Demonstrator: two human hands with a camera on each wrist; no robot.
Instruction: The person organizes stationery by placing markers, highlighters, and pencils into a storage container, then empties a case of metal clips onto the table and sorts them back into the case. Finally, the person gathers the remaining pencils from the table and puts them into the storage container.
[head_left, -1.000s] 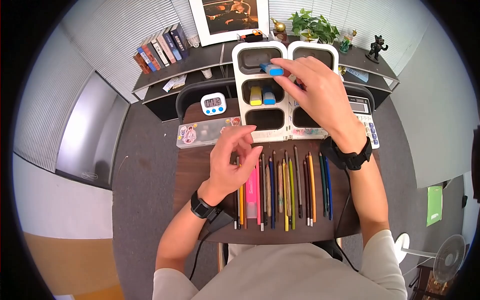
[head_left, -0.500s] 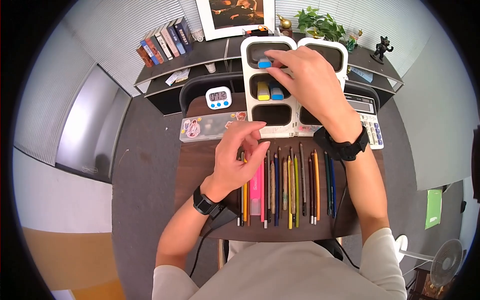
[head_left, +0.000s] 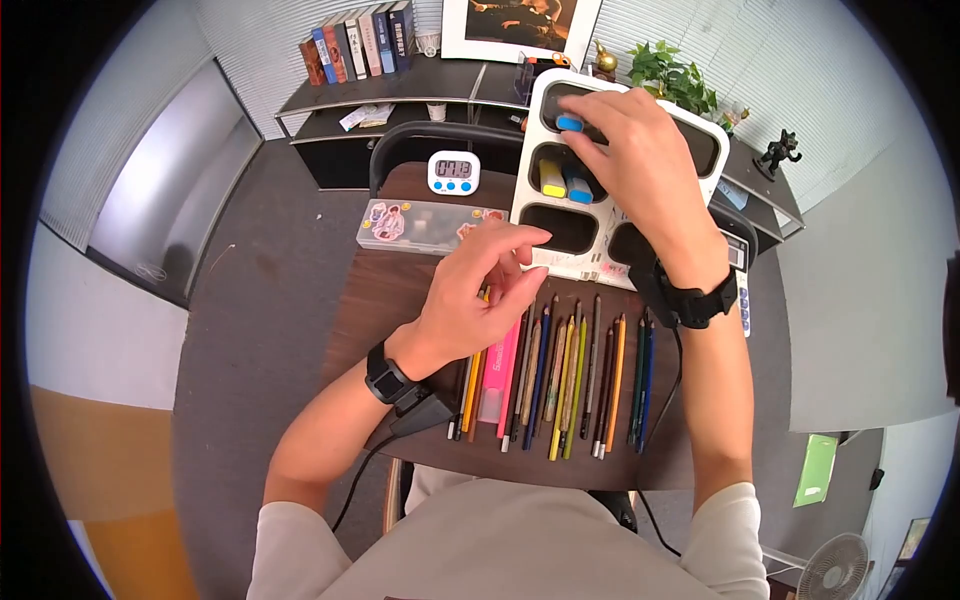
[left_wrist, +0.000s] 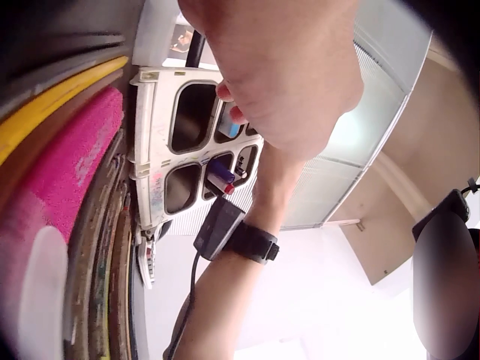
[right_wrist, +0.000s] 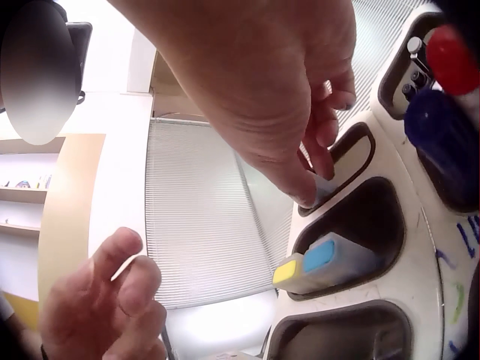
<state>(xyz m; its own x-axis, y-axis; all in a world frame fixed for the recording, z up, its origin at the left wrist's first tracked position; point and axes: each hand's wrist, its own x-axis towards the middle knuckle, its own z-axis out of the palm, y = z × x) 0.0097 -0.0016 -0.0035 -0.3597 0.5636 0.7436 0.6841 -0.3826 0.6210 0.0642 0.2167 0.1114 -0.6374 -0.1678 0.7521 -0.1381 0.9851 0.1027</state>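
Note:
In the head view my right hand (head_left: 645, 165) pinches a blue-ended, translucent marker (head_left: 569, 123) between thumb and fingers at the top left compartment of a white organizer (head_left: 606, 212). The right wrist view shows the fingertips and marker (right_wrist: 325, 187) within that compartment's opening. Below it, a yellow-ended marker (head_left: 552, 179) and a blue-ended marker (head_left: 579, 188) lie side by side in the middle left compartment. My left hand (head_left: 482, 290) hovers over the upper left ends of the pencils, its fingers loosely bent, holding nothing.
Several pencils (head_left: 596, 370) and a pink marker (head_left: 497, 375) lie in a row on the table. Left of the organizer are a clear case (head_left: 425, 228) and a timer (head_left: 453, 173); a calculator (head_left: 743, 300) is at its right. A shelf (head_left: 330, 97) stands behind.
My right hand has brought the blue-ended marker to the left, into the top left compartment's opening. The left hand keeps its loose pose. The head view has shifted and tilted.

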